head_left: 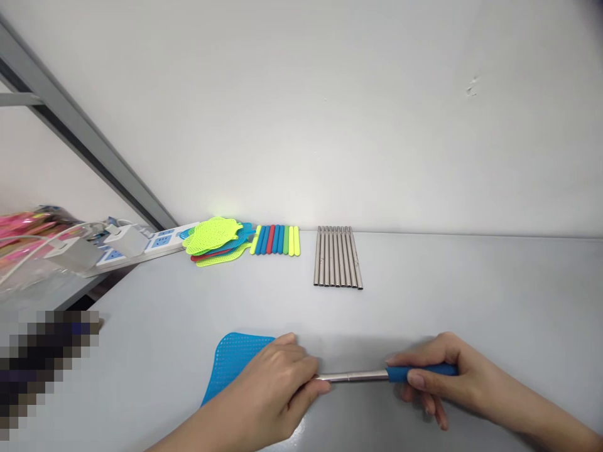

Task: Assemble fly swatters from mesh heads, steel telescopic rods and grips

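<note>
A telescopic fly swatter (239, 358) with a blue perforated head lies across the front of the table, its head to the left. My left hand (282, 383) is closed around the thin metal rod close to the head and covers part of it. The bare metal rod (351, 377) runs between my two hands. On the right, my right hand (438, 376) grips the blue handle (400, 374) between thumb and fingers, the lower fingers curled loosely beneath.
Behind lie a pile of yellow, blue and red swatter heads (214, 238), a row of coloured handles (277, 240) and several metal tubes (335, 257). A power strip (160, 242) with plugged-in chargers stands at the left edge, near plastic-wrapped pink items (28, 242). A white wall (330, 125) rises behind.
</note>
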`<state>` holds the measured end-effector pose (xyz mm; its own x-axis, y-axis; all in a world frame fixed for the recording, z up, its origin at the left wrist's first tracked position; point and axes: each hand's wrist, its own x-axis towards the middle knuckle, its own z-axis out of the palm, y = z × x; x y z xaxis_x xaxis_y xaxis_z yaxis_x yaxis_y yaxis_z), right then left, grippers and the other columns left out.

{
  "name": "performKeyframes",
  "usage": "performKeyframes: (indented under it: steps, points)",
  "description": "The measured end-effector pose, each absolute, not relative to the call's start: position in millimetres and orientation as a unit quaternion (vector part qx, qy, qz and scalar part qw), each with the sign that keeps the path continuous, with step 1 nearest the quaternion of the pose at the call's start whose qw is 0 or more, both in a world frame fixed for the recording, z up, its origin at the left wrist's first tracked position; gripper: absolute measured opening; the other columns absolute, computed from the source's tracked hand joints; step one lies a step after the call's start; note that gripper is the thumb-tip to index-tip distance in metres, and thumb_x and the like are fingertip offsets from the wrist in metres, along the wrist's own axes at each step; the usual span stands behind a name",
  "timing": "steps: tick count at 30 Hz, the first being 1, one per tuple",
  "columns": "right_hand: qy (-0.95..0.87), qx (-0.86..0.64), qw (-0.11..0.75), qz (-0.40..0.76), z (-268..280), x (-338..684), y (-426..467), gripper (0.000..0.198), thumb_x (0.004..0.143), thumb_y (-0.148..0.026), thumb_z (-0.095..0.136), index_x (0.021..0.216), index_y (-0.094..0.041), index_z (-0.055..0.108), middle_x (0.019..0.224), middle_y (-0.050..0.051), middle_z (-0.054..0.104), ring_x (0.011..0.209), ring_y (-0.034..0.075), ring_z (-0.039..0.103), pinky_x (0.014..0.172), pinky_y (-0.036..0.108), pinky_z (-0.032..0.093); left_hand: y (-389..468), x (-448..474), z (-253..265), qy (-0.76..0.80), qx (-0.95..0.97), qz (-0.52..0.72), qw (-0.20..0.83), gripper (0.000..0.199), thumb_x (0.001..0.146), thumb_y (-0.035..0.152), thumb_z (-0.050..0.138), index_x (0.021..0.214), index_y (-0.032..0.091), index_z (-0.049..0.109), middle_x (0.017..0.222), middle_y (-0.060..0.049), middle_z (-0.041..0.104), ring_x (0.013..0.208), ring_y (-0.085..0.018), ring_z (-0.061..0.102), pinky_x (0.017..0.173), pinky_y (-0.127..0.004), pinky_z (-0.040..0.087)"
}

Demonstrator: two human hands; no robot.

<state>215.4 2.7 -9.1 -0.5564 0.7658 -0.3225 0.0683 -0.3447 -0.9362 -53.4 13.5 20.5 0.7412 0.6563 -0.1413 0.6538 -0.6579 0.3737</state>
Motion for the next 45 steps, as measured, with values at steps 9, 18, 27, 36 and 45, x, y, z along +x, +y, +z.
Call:
performKeyframes:
  steps: [9, 18, 27, 36, 45]
  points:
    - [-0.513, -0.398, 0.236, 0.723, -5, 209, 0, 0.024, 0.077, -0.027, 0.056, 0.093, -0.014, 0.067, 0.066, 0.005, 0.064, 0.048, 0.007, 0.055, 0.043, 0.016, 0.049, 9, -51, 20, 0.357, 0.91, 0.008, 0.21, 0.028, 0.088, 0.029, 0.028, 0.065, 0.018, 0.038, 0.06, 0.001, 0.052, 0.055, -0.012, 0.042, 0.061, -0.027, 0.03]
    - [-0.521, -0.406, 0.225, 0.716, -4, 208, -1, 0.025, 0.077, -0.031, 0.055, 0.081, -0.011, 0.068, 0.065, 0.005, 0.062, 0.047, 0.007, 0.054, 0.043, 0.016, 0.048, 8, -50, 18, 0.357, 0.912, 0.009, 0.203, 0.028, 0.088, 0.029, 0.028, 0.065, 0.018, 0.039, 0.059, 0.001, 0.052, 0.053, -0.012, 0.043, 0.063, -0.027, 0.03]
    - [-0.509, -0.413, 0.229, 0.72, -3, 208, 2, 0.027, 0.076, -0.034, 0.056, 0.086, -0.013, 0.068, 0.065, 0.006, 0.063, 0.046, 0.009, 0.055, 0.043, 0.019, 0.048, 15, -50, 19, 0.353, 0.916, 0.014, 0.187, 0.03, 0.087, 0.03, 0.029, 0.062, 0.018, 0.04, 0.057, 0.001, 0.051, 0.052, -0.012, 0.041, 0.06, -0.027, 0.029]
    - [-0.501, -0.41, 0.234, 0.725, -4, 207, 5, 0.028, 0.076, -0.035, 0.055, 0.084, -0.012, 0.068, 0.068, 0.006, 0.063, 0.047, 0.008, 0.054, 0.045, 0.02, 0.047, 20, -52, 20, 0.363, 0.911, 0.036, 0.193, 0.03, 0.087, 0.031, 0.032, 0.062, 0.017, 0.042, 0.06, 0.0, 0.052, 0.056, -0.011, 0.041, 0.06, -0.027, 0.029]
    - [-0.496, -0.43, 0.25, 0.711, -2, 211, 8, 0.033, 0.078, -0.037, 0.053, 0.096, -0.013, 0.065, 0.072, 0.008, 0.065, 0.049, 0.009, 0.055, 0.047, 0.021, 0.046, 21, -51, 23, 0.37, 0.899, 0.056, 0.227, 0.027, 0.087, 0.03, 0.033, 0.067, 0.017, 0.044, 0.063, 0.001, 0.051, 0.061, -0.012, 0.041, 0.06, -0.026, 0.031]
